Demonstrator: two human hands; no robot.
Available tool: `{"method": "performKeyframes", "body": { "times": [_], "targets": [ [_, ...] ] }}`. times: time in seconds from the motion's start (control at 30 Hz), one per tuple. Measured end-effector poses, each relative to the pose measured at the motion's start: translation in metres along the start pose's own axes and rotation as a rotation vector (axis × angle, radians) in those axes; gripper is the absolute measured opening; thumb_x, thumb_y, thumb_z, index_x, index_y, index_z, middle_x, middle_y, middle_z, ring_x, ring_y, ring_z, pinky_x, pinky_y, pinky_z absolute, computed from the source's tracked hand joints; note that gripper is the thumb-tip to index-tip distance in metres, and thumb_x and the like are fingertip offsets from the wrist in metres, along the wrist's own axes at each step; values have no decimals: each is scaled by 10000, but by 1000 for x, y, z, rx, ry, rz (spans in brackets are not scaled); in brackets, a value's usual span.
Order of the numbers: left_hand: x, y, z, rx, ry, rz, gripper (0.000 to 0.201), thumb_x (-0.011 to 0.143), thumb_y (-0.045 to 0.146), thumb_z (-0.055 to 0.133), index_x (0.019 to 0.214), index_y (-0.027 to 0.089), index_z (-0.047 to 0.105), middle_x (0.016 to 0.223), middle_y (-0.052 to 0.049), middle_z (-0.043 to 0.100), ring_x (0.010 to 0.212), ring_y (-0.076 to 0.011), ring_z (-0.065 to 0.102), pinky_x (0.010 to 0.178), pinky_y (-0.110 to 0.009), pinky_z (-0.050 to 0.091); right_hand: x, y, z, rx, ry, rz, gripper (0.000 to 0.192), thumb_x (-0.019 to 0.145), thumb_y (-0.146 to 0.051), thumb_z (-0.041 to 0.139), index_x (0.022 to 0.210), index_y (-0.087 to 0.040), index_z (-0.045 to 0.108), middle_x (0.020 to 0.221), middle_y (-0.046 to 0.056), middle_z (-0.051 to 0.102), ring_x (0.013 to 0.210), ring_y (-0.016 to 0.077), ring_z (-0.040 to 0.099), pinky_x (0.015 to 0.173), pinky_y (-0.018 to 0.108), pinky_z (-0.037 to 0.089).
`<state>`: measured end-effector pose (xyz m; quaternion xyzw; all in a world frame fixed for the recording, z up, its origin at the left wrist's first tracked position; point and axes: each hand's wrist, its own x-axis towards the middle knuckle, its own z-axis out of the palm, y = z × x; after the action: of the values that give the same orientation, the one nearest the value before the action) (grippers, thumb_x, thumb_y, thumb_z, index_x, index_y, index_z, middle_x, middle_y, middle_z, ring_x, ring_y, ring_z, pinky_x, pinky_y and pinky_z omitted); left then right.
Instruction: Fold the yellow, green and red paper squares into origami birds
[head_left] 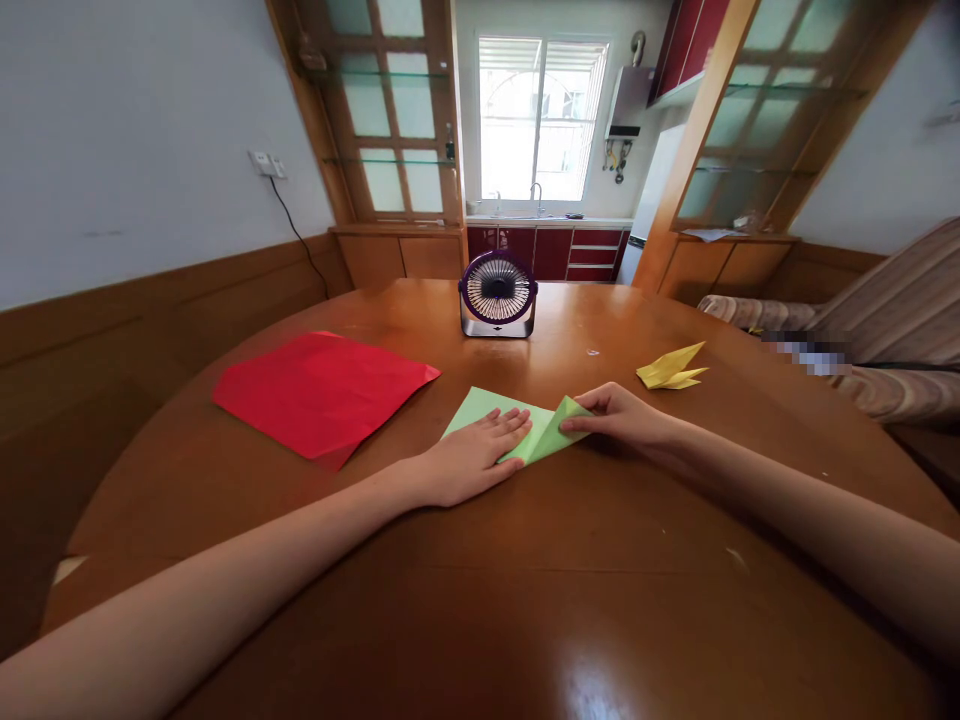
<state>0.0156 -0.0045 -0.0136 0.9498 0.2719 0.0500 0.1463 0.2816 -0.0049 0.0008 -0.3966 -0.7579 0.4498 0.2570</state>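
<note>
A light green sheet of folding paper [480, 403] lies on the wooden table in front of me, with its right part folded and lifted. My left hand [472, 457] rests flat on the paper, fingers stretched out. Between the thumb and fingers of my right hand [616, 414] the raised right corner of the green paper is pinched. Part of the sheet is hidden under my left hand. To the left is a large red sheet of paper [315, 395]. A folded yellow paper shape [671, 369] sits beyond my right hand.
A small purple desk fan [498, 290] stands at the far middle of the round wooden table [465, 620]. Striped cushioned seating [885, 290] is off to the right. Past the table are kitchen cabinets and a window [544, 120].
</note>
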Motion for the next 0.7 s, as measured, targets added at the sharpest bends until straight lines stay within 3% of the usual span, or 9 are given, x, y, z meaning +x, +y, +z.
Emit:
{"method": "performKeyframes", "body": {
  "times": [0.1, 0.23, 0.43, 0.57, 0.7],
  "targets": [
    [0, 0, 1, 12, 0, -19, 601, 1005, 474, 283, 1521, 170, 234, 1589, -81, 128, 1475, -262, 112, 1197, -404, 127, 9, 8, 5, -15, 123, 26, 351, 751, -498, 709, 751, -147, 707, 620, -15, 582, 549, 91, 464, 497, 231, 349],
    [-1, 2, -2, 6, -34, -44, 603, 1005, 458, 275, 1525, 158, 215, 1593, -78, 95, 1478, -267, 82, 1196, -412, 121, 14, 15, 9, -110, 204, 5, 383, 747, -500, 706, 627, -144, 631, 555, -42, 450, 519, 71, 362, 473, 229, 246],
    [1, 1, -2, -81, -30, -76, 570, 1025, 426, 178, 1524, 154, 213, 1592, -60, 114, 1482, -220, 65, 1205, -393, 89, 13, 15, 9, -151, 214, -7, 418, 737, -535, 698, 615, -143, 617, 561, -43, 419, 532, 78, 347, 483, 235, 238],
    [3, 1, -2, -85, 6, -39, 548, 1020, 428, 255, 1517, 196, 247, 1582, -61, 152, 1478, -221, 107, 1201, -410, 101, 14, 14, 9, -161, 211, -9, 416, 735, -537, 698, 622, -142, 628, 570, -37, 435, 540, 80, 351, 484, 233, 248],
    [3, 1, -2, -72, 1, -35, 569, 1012, 410, 307, 1517, 159, 241, 1582, -79, 149, 1478, -222, 106, 1203, -386, 97, 15, 14, 10, -167, 209, -10, 411, 736, -533, 697, 622, -144, 627, 572, -36, 433, 542, 79, 352, 480, 228, 248]
  ]
}}
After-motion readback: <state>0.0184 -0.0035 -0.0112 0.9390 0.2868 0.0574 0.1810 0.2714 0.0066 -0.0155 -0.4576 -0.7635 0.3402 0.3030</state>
